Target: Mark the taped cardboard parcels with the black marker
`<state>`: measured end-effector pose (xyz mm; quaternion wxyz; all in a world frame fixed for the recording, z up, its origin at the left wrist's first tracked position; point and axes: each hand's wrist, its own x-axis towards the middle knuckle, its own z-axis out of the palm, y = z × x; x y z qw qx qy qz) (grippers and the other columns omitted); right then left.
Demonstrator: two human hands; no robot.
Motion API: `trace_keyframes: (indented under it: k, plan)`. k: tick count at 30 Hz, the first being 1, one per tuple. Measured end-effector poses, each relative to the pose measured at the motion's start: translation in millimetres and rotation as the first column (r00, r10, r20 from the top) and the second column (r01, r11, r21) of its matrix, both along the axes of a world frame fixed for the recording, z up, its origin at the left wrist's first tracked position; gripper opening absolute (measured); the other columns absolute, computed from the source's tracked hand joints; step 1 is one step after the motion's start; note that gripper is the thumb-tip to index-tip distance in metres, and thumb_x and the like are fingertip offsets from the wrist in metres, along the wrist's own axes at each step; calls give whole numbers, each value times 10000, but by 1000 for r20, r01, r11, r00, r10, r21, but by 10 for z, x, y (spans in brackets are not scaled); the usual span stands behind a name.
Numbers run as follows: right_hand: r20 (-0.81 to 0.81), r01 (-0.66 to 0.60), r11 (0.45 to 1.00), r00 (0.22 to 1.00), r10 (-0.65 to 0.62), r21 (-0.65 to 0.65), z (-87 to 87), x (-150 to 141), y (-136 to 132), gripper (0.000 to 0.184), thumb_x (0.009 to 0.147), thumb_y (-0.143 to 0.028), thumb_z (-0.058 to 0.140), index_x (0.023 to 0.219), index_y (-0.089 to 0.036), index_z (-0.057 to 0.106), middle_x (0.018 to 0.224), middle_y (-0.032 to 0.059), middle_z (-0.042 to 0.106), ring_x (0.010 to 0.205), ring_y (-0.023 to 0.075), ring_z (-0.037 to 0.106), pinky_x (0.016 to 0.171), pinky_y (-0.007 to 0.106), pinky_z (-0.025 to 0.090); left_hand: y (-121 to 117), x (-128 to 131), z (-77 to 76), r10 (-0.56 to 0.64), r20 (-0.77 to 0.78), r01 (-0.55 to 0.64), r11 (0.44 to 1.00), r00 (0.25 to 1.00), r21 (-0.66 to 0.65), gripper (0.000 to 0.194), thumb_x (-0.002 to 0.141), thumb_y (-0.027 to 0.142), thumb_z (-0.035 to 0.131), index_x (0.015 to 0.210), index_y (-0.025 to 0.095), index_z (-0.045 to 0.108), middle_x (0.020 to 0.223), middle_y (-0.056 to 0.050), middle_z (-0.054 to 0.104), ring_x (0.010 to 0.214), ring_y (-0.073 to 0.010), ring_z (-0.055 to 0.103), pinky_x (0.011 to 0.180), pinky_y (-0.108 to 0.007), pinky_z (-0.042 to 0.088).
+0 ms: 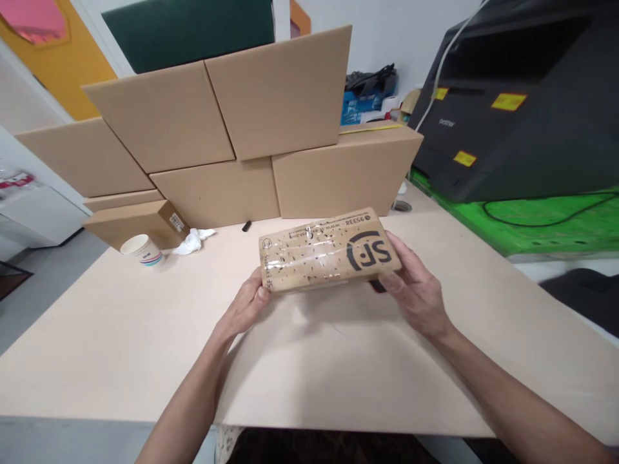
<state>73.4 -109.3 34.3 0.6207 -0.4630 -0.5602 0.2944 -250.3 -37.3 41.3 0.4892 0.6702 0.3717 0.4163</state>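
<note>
A brown cardboard parcel box (314,254) with black SF print and clear tape across it is held above the table in front of me. My left hand (245,301) grips its left end, the thumb at the near lower corner. Around the right end my right hand (416,287) is closed, thumb near the lower edge. The parcel tilts slightly, its right end higher. Under that right end, beside my right thumb, shows a small part of a dark object with a red edge (378,286); most of it is hidden.
Large cardboard boxes (217,187) are stacked along the table's (145,348) back. At the back left are a smaller box (135,222), a paper cup (140,250), crumpled tissue (191,241) and a small black piece (246,226). A dark printer (483,129) stands on a green surface (546,222) at right.
</note>
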Motion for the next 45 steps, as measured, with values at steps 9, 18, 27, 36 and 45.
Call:
trace_keyframes:
  k: [9, 18, 27, 36, 45]
  plan:
    - [-96, -35, 992, 995, 24, -119, -80, -15, 144, 532, 1003, -591, 583, 1462, -326, 625, 1446, 27, 697, 1412, 331, 584, 1213, 548, 452, 18, 107, -174, -107, 93, 115, 990, 990, -83, 853, 791, 603, 819, 1470, 245, 448, 1543, -165, 495, 1469, -385, 448, 1191, -539, 416]
    - [-116, -7, 994, 993, -6, -106, -15, -53, 145, 561, 1001, -628, 564, 1444, -291, 639, 1457, 57, 687, 1418, 310, 578, 1218, 514, 432, 20, 108, -178, -114, 64, 123, 980, 991, -159, 839, 724, 438, 907, 1443, 201, 546, 1397, -163, 663, 1388, -396, 564, 1136, -504, 488]
    - [-289, -112, 980, 955, 61, -163, -103, -67, 213, 531, 977, -594, 635, 1408, -286, 670, 1423, 55, 710, 1366, 281, 622, 1179, 469, 478, 51, 220, -205, 10, 230, 41, 975, 973, -217, 721, 866, 608, 752, 1421, 178, 587, 1433, -168, 669, 1301, -380, 650, 1087, -511, 546]
    - [-213, -99, 969, 976, 49, -228, -108, 27, 275, 551, 955, -641, 601, 1343, -262, 698, 1325, 78, 750, 1292, 300, 655, 1112, 480, 510, 34, 232, -140, 28, 288, 78, 933, 957, -350, 788, 759, 503, 885, 1421, 198, 585, 1414, -158, 691, 1354, -387, 624, 1149, -518, 514]
    - [861, 504, 811, 509, -2, -296, -296, 361, 465, 785, 931, -589, 525, 1534, -87, 503, 1369, 271, 641, 1268, 456, 565, 1009, 554, 465, -5, 363, -28, 230, 394, -42, 901, 890, -431, 839, 641, 480, 951, 1341, 185, 595, 1344, -156, 736, 1212, -378, 718, 1056, -499, 594]
